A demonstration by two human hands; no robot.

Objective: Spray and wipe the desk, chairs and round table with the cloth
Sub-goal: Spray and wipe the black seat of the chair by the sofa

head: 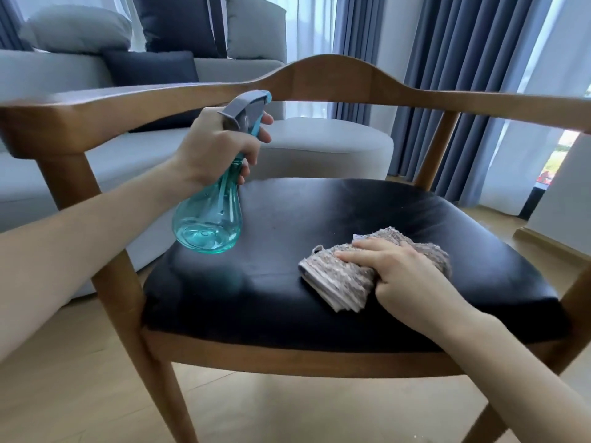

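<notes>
The folded cloth (pixel 367 270) is pressed onto the black chair seat (pixel 287 238) by the right hand (pixel 406 276), fingers curled over it; its long axis runs left-right. Farther back, the teal spray bottle (pixel 211 212) is gripped by the left hand (pixel 217 148), nozzle pointed right, base tilted toward the viewer. A sofa (pixel 96 75) stands behind.

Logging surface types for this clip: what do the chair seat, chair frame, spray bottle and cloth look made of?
Chair seat: black leather or vinyl, going by its soft sheen.
Chair frame: brown wood with visible grain, satin finish.
Spray bottle: clear teal plastic with a grey trigger head.
Cloth: folded beige-grey fabric with a nubby pile, perhaps microfibre.
</notes>
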